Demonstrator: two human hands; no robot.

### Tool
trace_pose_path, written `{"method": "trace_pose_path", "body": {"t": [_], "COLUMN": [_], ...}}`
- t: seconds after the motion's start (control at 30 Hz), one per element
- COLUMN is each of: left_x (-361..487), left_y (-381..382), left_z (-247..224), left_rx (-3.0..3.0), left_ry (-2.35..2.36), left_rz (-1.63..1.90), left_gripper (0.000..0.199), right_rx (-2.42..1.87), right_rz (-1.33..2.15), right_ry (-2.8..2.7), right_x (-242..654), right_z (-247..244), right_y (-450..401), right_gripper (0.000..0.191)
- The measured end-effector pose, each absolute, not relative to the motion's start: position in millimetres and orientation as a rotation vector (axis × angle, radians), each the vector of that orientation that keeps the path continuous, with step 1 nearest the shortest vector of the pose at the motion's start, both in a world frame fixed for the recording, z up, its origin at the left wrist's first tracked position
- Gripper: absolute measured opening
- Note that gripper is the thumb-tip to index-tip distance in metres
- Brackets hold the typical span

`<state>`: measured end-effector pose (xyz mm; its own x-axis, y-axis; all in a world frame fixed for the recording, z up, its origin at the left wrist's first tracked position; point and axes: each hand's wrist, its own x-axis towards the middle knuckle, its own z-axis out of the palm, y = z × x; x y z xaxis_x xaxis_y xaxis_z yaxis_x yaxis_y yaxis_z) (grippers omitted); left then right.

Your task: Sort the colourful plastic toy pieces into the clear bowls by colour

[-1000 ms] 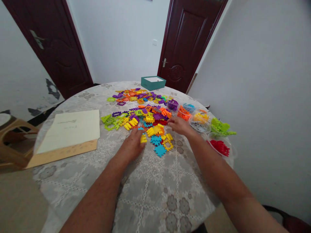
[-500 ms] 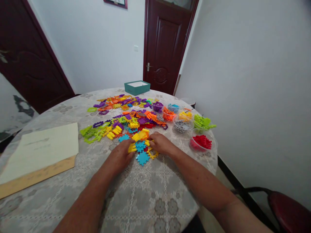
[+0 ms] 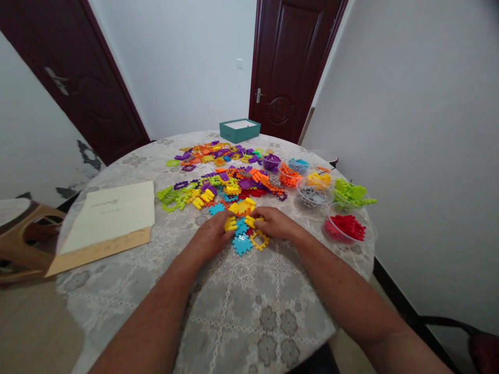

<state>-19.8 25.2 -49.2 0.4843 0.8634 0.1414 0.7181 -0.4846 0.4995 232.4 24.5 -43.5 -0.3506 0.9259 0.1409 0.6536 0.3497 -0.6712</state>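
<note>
At the near edge of the colourful plastic pieces, my left hand (image 3: pixel 212 235) is closed on a yellow piece (image 3: pixel 230 224). My right hand (image 3: pixel 275 223) has its fingers pressed together on another yellow piece (image 3: pixel 250 222). Between the hands lies a blue toothed piece (image 3: pixel 241 227). Closer to me are a blue square piece (image 3: pixel 242 244) and a yellow frame-like piece (image 3: pixel 260 240). An orange and yellow piece (image 3: pixel 244 207) rests just beyond my fingertips.
Mixed pieces (image 3: pixel 222 182) spread across the patterned tablecloth (image 3: pixel 234 306). Clear bowls of sorted pieces, one with red pieces (image 3: pixel 346 227), stand at right. A teal box (image 3: pixel 239 131) is at the back, a paper sheet (image 3: pixel 113 213) at left.
The view has turned left and down, so the table appears further right and a wooden stool shows at left. My right hand's yellow piece is more visible now.
</note>
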Motion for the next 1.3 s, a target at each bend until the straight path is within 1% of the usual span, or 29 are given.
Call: {"method": "trace_pose_path", "body": {"t": [0.13,0.27,0.33,0.43,0.5,0.63,0.73,0.83,0.93,1.0,1.03,1.13,1.17,1.23,1.3], "left_x": [-20,-19,-17,-15,-13,-10,-9,-9,-10,-11,-13,-16,-17,-18,-18], "left_y": [26,26,25,23,23,25,27,27,26,27,29,33,33,34,34], "left_z": [-51,-46,-42,-37,-37,-44,-49,-48,-44,-43,-43,-43,-43,-44,-44], "left_rx": [2.340,2.279,2.217,2.185,2.233,2.318,2.312,2.242,2.227,2.244,2.253,2.280,2.294,2.324,2.355], "left_ry": [1.331,1.331,1.318,1.265,1.213,1.143,1.113,1.067,1.108,1.171,1.206,1.277,1.282,1.273,1.252], "left_rz": [0.561,0.695,0.775,0.890,0.942,0.938,0.902,0.849,0.891,0.951,0.971,0.990,0.994,1.007,1.033], "left_gripper": [0.049,0.048,0.046,0.043,0.042,0.039,0.045,0.056,0.060,0.056,0.053,0.043,0.041,0.038,0.035], "right_rx": [-1.339,-1.327,-1.314,-1.210,-1.135,-1.085,-1.071,-1.079,-1.177,-1.252,-1.281,-1.382,-1.455,-1.682,-1.994], "right_rz": [0.722,0.731,0.868,1.242,1.408,1.475,1.474,1.360,1.162,0.990,0.876,0.482,0.388,0.238,0.051], "right_ry": [-2.135,-2.003,-1.802,-1.508,-1.396,-1.398,-1.419,-1.426,-1.481,-1.566,-1.624,-1.793,-1.812,-1.839,-1.803], "right_x": [236,237,231,215,202,187,185,187,195,209,219,264,283,322,361], "right_z": [-40,-38,-36,-33,-32,-34,-36,-34,-22,-7,3,36,47,67,82], "right_y": [24,27,26,21,16,10,12,14,16,18,21,38,46,68,91], "right_gripper": [0.026,0.015,0.015,0.025,0.029,0.026,0.021,0.023,0.037,0.045,0.045,0.031,0.030,0.030,0.035]}}
